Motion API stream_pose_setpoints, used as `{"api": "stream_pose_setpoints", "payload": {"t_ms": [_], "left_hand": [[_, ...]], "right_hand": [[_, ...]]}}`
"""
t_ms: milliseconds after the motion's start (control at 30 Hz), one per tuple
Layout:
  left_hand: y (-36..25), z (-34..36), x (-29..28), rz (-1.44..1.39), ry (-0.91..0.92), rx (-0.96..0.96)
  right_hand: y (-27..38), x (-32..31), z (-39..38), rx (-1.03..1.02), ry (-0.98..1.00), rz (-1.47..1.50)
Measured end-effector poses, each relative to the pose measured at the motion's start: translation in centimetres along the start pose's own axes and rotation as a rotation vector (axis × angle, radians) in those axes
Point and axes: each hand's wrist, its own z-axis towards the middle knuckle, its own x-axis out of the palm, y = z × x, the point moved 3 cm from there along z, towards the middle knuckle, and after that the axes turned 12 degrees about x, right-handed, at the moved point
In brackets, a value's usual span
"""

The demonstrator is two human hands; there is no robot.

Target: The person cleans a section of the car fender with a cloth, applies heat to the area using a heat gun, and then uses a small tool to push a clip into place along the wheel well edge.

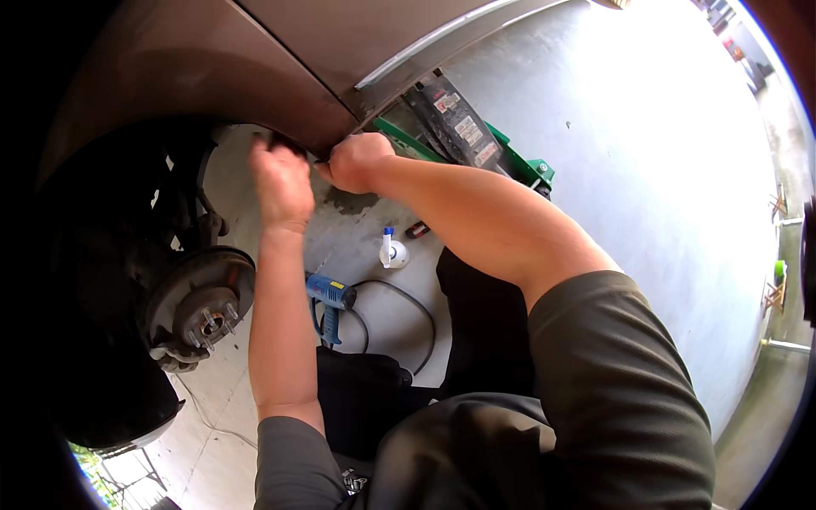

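Observation:
A brown car fender (246, 64) arches above, its lower rear corner just over my hands. My left hand (285, 187) is raised to the wheel-arch edge of that fender. Its fingers are smeared by motion and partly in shadow, so their grip cannot be made out. Right beside it, my right hand (359, 161) is closed at the fender's bottom corner, knuckles up and thumb side toward the left hand. Whatever lies in its fingers is hidden. Left of my left forearm, the bare brake disc (200, 297) with its wheel studs shows in the dark wheel well.
A green floor jack (523, 166) reaches under the car's sill. On the concrete floor (629, 187) stand a white bottle (394, 253) with a blue-tipped spout and a blue heat gun (331, 293) with a dark cord. A small red-and-black tool (417, 229) lies near the bottle.

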Motion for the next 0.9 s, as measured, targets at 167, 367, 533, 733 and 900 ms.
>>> {"api": "stream_pose_setpoints", "payload": {"t_ms": [167,367,533,733,900], "left_hand": [[-5.2,-1.7,4.7,-0.226,0.098,0.218],[3.6,-1.0,0.2,0.024,0.045,0.131],[0.3,-0.1,1.7,-0.138,-0.056,0.010],[-0.4,0.4,2.5,-0.090,-0.028,0.301],[2.5,0.1,1.6,0.010,0.046,0.141]], "right_hand": [[0.3,-0.1,-0.5,-0.005,0.032,0.006],[0.1,-0.2,-0.2,-0.008,0.058,0.075],[-0.7,0.1,-0.2,-0.017,0.031,0.036],[0.2,0.5,0.1,-0.042,0.043,0.029],[-0.3,0.8,0.5,-0.050,0.025,0.040]]}}
